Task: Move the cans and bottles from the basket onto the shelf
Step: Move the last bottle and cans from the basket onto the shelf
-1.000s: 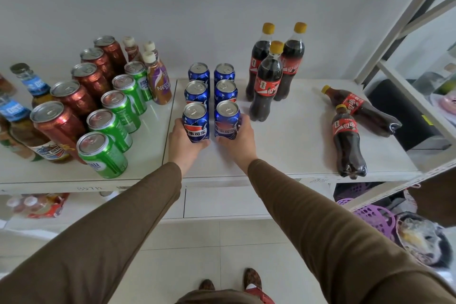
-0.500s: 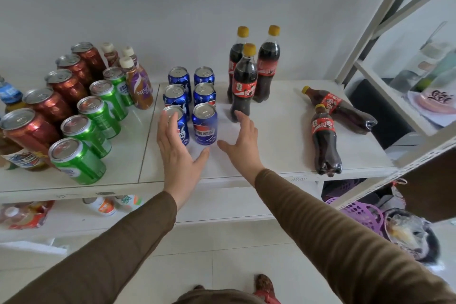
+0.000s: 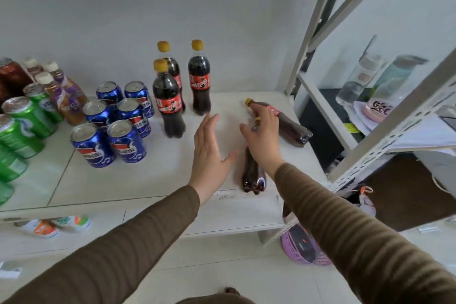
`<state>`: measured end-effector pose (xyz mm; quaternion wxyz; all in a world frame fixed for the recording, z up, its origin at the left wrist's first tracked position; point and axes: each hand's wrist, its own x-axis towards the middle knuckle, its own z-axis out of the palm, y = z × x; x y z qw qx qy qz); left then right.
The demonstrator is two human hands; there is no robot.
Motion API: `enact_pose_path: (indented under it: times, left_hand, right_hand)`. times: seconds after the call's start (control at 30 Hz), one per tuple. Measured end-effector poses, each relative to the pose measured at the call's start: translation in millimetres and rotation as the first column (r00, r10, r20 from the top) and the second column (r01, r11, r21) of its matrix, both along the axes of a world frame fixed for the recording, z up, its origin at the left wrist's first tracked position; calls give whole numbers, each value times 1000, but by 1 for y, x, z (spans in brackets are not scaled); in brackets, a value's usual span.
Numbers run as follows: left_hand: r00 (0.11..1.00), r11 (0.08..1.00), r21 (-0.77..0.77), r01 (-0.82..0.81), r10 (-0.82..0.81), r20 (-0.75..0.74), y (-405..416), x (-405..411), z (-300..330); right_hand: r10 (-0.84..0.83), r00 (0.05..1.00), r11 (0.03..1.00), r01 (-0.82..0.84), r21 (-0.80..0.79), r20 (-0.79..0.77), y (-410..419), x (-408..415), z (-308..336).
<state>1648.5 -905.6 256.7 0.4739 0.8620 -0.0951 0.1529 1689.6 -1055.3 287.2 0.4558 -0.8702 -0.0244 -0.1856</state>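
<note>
Two cola bottles lie flat on the white shelf. The nearer lying bottle points toward me, and my right hand hovers over its upper half with fingers spread. The farther lying bottle rests just behind that hand. My left hand is open, palm flat, just left of the nearer bottle. Three cola bottles stand upright behind, beside several blue cans. The purple basket sits on the floor below the shelf's right end.
Green cans, red cans and brown drink bottles fill the shelf's left part. A slanted metal upright crosses on the right, with glass jars on the neighbouring shelf behind it.
Both hands have left the front pair of blue cans and moved right to the lying cola bottles. The view has swung right with them.
</note>
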Motion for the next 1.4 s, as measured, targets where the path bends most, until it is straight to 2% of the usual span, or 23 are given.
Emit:
enact_pose_path:
  times: [0.1, 0.23, 0.4, 0.53, 0.63, 0.7, 0.77, 0.87, 0.93, 1.03, 1.1, 1.2, 1.4]
  left_hand:
    - [991, 1000, -17, -24, 22, -136, -34, 17, -3]
    - [910, 999, -10, -46, 37, -412, -65, 42, -5]
    - [787, 996, 80, -33, 75, -612, -78, 61, -10]
    - [664, 999, -32, 17, -35, -747, -79, 67, -13]
    - [643, 994, -105, -5, -78, -762, -76, 67, -15]
    - [654, 988, -152, -39, -90, -751, -71, 64, -15]
    - [696, 981, -183, -67, -85, -713, -62, 59, -11]
    - [775, 974, -209, -88, -65, -629, -42, 51, -2]
    - [819, 974, -211, -88, -50, -571, -27, 46, 6]
    - [875, 980, -179, -91, -7, -484, -4, 36, 19]
    - [902, 975, -189, -117, 25, -432, 13, 28, 24]
    - [927, 941, -291, -173, 56, -370, 39, 16, 25]
    - [925, 905, -322, -277, 160, -343, 88, 1, 24]
  right_hand:
    - [-58, 996, 997, 54, -52, -64, -42, 19, -3]
    - [-89, 976, 966, 35, -257, -200, -85, 49, -14]
    - [-190, 905, 819, -67, -569, -380, -110, 86, -28]
    - [-260, 863, 789, -68, -610, -433, -115, 98, -40]
    - [-277, 871, 781, -43, -624, -406, -114, 100, -43]
    - [-260, 879, 807, -30, -590, -399, -115, 98, -46]
    - [-215, 893, 877, -1, -480, -396, -113, 96, -47]
    - [-61, 917, 995, 26, -93, -394, -99, 87, -44]
    - [31, 938, 990, 19, 141, -344, -82, 80, -40]
    - [133, 955, 936, -33, 350, -265, -51, 75, -34]
    - [200, 949, 904, -82, 420, -245, -29, 74, -32]
    - [295, 926, 866, -155, 475, -234, 1, 76, -30]
    - [376, 901, 851, -244, 464, -216, 45, 80, -34]
